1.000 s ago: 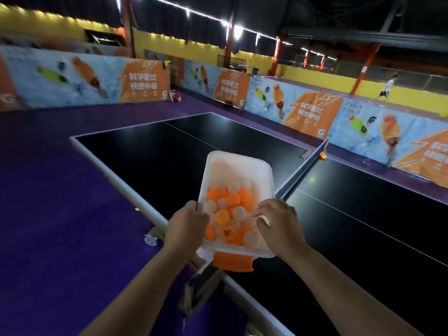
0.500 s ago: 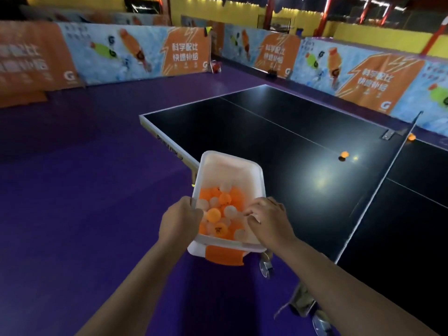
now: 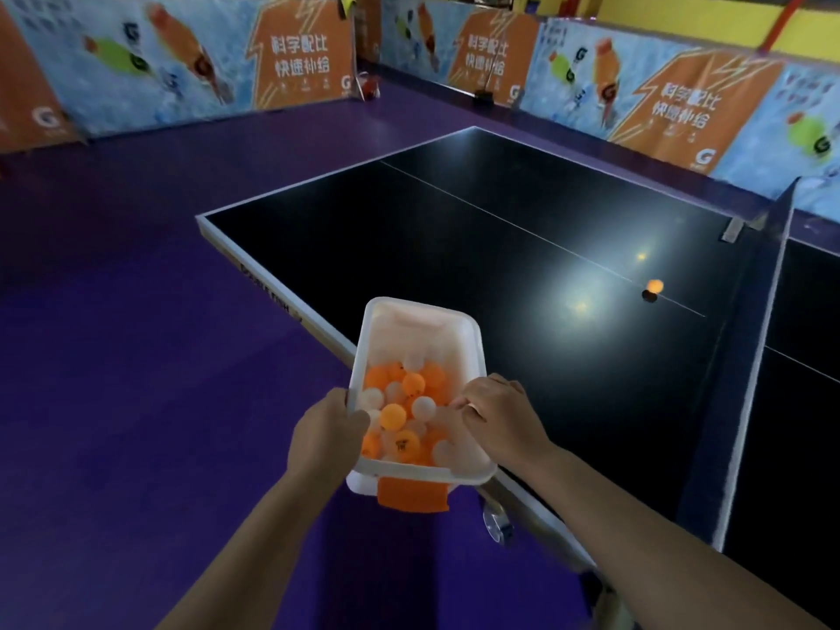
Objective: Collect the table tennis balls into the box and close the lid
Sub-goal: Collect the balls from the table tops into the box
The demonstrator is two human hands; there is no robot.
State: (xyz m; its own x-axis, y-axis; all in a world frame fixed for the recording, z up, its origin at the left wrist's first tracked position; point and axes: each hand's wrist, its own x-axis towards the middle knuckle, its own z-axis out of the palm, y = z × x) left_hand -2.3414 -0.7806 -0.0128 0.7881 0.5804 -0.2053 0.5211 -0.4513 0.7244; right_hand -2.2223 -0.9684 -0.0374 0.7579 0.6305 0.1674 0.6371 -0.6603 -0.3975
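Note:
I carry a white plastic box [image 3: 420,327] with an orange latch [image 3: 411,493] on its near end, held in front of me over the table's side edge. Its near half holds several orange and white table tennis balls [image 3: 400,416]. My left hand [image 3: 325,431] grips the box's left rim. On the right rim sits my right hand [image 3: 497,413], fingers curled over the edge. No lid is in view. One loose orange ball [image 3: 655,285] lies on the black table [image 3: 477,229] close to the net [image 3: 745,356].
The net crosses the table at the right, clamped at the far post [image 3: 734,227]. Purple floor [image 3: 136,356] spreads to the left and ahead. Printed barrier boards [image 3: 291,56] fence the court. A table leg wheel [image 3: 497,522] shows below the box.
My view has swung left along the table and tilted down. The box stays gripped in both hands, now over the table's side edge, and the loose orange ball appears closer.

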